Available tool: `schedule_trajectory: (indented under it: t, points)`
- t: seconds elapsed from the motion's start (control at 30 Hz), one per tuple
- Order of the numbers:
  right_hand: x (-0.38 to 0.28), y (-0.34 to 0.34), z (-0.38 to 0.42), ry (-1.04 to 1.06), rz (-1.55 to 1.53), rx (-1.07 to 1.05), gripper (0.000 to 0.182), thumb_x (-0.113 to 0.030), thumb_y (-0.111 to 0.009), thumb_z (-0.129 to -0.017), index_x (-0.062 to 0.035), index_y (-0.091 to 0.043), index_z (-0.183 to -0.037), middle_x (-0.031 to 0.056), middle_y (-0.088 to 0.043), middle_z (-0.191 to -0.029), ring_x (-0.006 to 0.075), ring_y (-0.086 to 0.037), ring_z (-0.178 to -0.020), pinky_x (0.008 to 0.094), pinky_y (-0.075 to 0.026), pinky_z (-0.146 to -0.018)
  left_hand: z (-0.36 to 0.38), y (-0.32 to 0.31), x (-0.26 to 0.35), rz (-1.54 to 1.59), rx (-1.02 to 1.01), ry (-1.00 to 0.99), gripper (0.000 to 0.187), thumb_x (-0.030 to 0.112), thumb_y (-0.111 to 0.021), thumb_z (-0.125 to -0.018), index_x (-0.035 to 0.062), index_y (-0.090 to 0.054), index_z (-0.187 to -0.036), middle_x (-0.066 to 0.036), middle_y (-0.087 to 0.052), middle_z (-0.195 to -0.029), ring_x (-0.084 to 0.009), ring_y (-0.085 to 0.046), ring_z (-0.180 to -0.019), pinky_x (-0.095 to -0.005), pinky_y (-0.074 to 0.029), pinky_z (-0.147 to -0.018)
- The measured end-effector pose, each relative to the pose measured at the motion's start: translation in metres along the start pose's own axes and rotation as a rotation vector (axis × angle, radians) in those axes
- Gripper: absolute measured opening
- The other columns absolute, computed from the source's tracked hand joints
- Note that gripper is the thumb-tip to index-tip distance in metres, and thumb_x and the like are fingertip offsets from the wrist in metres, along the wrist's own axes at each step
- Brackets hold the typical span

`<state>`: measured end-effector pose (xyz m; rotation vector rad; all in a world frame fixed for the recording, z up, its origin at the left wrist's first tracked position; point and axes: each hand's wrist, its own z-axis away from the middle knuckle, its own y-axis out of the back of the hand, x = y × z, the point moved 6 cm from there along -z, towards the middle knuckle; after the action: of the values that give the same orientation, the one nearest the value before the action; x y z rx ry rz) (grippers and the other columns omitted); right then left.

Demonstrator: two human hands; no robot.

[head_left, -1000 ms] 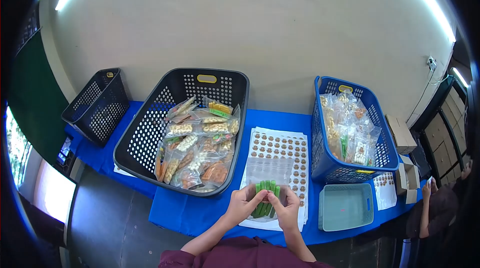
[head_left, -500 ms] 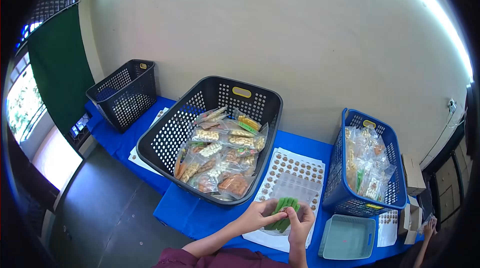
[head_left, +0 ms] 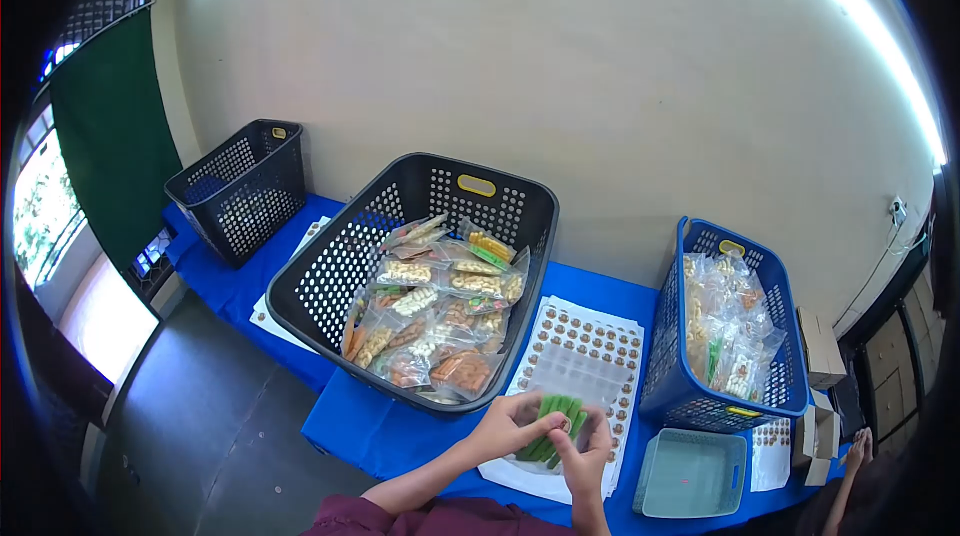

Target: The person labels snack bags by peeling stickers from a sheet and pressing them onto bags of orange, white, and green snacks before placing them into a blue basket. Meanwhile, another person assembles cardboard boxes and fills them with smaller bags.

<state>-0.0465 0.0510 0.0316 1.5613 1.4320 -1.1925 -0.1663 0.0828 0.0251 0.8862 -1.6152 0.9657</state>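
Both my hands are closed on a clear plastic bag of green sticks (head_left: 561, 405), held above the sticker sheet (head_left: 590, 338). My left hand (head_left: 508, 428) grips the bag's left side with its thumb across the front. On the other side, my right hand (head_left: 586, 456) has its thumb pressed on the front, close to the left thumb. A small round brown sticker (head_left: 567, 426) shows on the bag between the thumbs. The sheet under my hands carries rows of similar round stickers, and a translucent bag covers part of it.
A large black basket (head_left: 310, 281) of filled snack bags stands left, with another black basket (head_left: 250, 208) farther back. To the right are a blue basket (head_left: 668, 356) of snack bags, a grey-green tray (head_left: 690, 476) and cardboard boxes (head_left: 820, 351). Another person's hand (head_left: 858, 448) appears far right.
The view has shifted slightly, so things sit a little farther left. My thumbs have moved a bit on the bag of green sticks, which both hands still hold.
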Motion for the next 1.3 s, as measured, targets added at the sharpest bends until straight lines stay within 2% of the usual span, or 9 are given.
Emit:
schedule_trajectory:
  t: [0.07,0.23,0.3,0.53,0.63,0.73,0.93,1.17,1.3]
  points:
    - [-0.009,-0.005,-0.001,0.014,0.044,-0.022,0.021,-0.005,-0.063,-0.075,-0.0003,-0.052,-0.092,0.0036,-0.057,-0.084,0.0094,-0.053,-0.077,0.0224,-0.041,-0.07,0.0,0.002,0.011,-0.018,0.032,0.031,0.024,0.014,-0.058,-0.082,-0.0023,-0.057,-0.1,-0.005,-0.062,-0.083,-0.0077,-0.057,-0.075,-0.0219,-0.046,-0.068]
    - [-0.004,-0.004,-0.001,-0.132,-0.099,-0.047,0.023,-0.006,-0.064,-0.076,0.0014,-0.052,-0.095,0.0053,-0.058,-0.087,0.0099,-0.054,-0.08,0.0234,-0.042,-0.072,0.0,0.005,0.009,-0.191,0.074,-0.029,0.025,0.018,-0.056,-0.084,-0.0027,-0.058,-0.097,-0.005,-0.062,-0.083,-0.0079,-0.057,-0.075,-0.0222,-0.046,-0.067]
    - [0.002,-0.002,0.0,-0.104,-0.122,-0.035,0.022,-0.008,-0.062,-0.078,0.0019,-0.052,-0.095,0.006,-0.058,-0.088,0.0098,-0.054,-0.08,0.0232,-0.042,-0.072,0.001,0.008,0.008,-0.293,0.043,-0.084,0.026,0.02,-0.056,-0.084,-0.0019,-0.058,-0.098,-0.005,-0.062,-0.082,-0.0079,-0.056,-0.074,-0.022,-0.045,-0.067]
    - [0.01,0.006,0.002,-0.159,-0.222,0.004,0.023,-0.012,-0.059,-0.081,0.0016,-0.051,-0.099,0.0047,-0.057,-0.091,0.0094,-0.053,-0.083,0.0225,-0.041,-0.074,-0.001,0.008,-0.001,-0.194,-0.093,0.054,0.03,0.021,-0.059,-0.082,0.0,-0.057,-0.102,-0.005,-0.061,-0.084,-0.0082,-0.054,-0.078,-0.023,-0.044,-0.07]
    - [0.006,0.006,0.002,-0.176,-0.309,0.101,0.017,-0.01,-0.06,-0.08,0.0003,-0.053,-0.091,0.0047,-0.057,-0.085,0.0094,-0.053,-0.081,0.0218,-0.041,-0.074,0.003,0.003,0.003,-0.245,-0.058,0.036,0.033,0.023,-0.064,-0.078,0.0005,-0.057,-0.102,-0.005,-0.061,-0.085,-0.0083,-0.054,-0.079,-0.0234,-0.044,-0.071]
    - [-0.006,-0.002,0.003,-0.091,-0.274,0.055,0.016,-0.007,-0.061,-0.078,0.0,-0.053,-0.09,0.0054,-0.059,-0.085,0.0095,-0.054,-0.08,0.0221,-0.042,-0.073,0.01,0.006,0.002,-0.298,-0.02,0.092,0.034,0.022,-0.066,-0.076,0.0012,-0.058,-0.101,-0.006,-0.062,-0.087,-0.0091,-0.055,-0.081,-0.0243,-0.044,-0.073]
    - [0.008,-0.005,0.005,-0.196,-0.271,-0.111,0.015,-0.008,-0.063,-0.078,-0.0004,-0.055,-0.088,0.0063,-0.061,-0.082,0.0098,-0.057,-0.076,0.0226,-0.044,-0.069,0.031,0.013,0.01,-0.386,0.085,-0.136,0.034,0.029,-0.067,-0.074,0.0018,-0.06,-0.093,-0.009,-0.061,-0.083,-0.011,-0.057,-0.074,-0.0235,-0.045,-0.065]
    - [0.021,-0.037,0.012,-0.32,-0.411,-0.241,0.015,-0.009,-0.062,-0.078,-0.0008,-0.055,-0.088,0.0046,-0.06,-0.081,0.0097,-0.055,-0.072,0.0233,-0.044,-0.068,0.066,0.031,0.017,-0.11,0.226,-0.041,0.032,0.026,-0.068,-0.075,0.0028,-0.06,-0.095,0.002,-0.055,-0.072,-0.0025,-0.045,-0.064,-0.0193,-0.038,-0.054]
    - [0.007,-0.06,0.016,-0.326,-0.37,-0.417,0.014,-0.008,-0.061,-0.079,-0.0005,-0.054,-0.089,0.0045,-0.059,-0.083,0.0092,-0.054,-0.075,0.0232,-0.043,-0.069,0.09,0.042,0.014,-0.189,0.362,-0.02,0.026,0.024,-0.065,-0.077,0.0013,-0.061,-0.09,0.002,-0.055,-0.07,-0.0015,-0.044,-0.061,-0.0185,-0.036,-0.052]
